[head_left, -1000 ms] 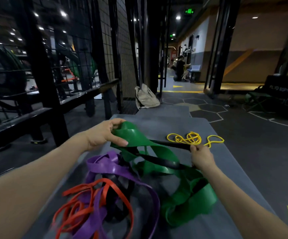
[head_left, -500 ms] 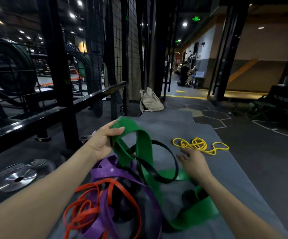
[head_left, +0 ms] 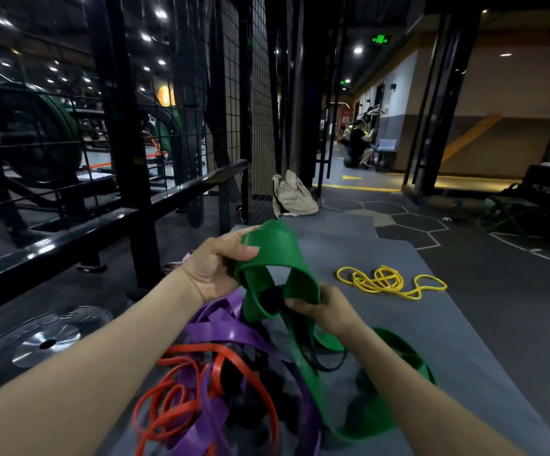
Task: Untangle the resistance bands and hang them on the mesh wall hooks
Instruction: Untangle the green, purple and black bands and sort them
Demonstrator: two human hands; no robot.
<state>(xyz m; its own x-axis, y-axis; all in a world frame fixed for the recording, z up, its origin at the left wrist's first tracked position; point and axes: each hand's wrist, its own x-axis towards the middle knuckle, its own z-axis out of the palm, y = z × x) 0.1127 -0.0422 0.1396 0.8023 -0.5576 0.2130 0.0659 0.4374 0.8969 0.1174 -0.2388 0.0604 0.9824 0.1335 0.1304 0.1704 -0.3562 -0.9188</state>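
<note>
Right hand [head_left: 328, 312] moved in, now pinching green band [head_left: 278, 255] with left hand [head_left: 216, 263], fingers curled. One purple [head_left: 231, 334], one red [head_left: 181, 406], one yellow [head_left: 387, 281] on mat [head_left: 448, 324]; right edge free.

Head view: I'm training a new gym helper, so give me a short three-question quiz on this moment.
1. True or false: both hands hold the green band.
2. Which band lies alone on the mat? A purple, B yellow, C red.
3. Fill in: the beige bag sits at the foot of the ___ wall.

Key: 1 true; the left hand and right hand both grip it. 2 B, the yellow band. 3 mesh.
</note>
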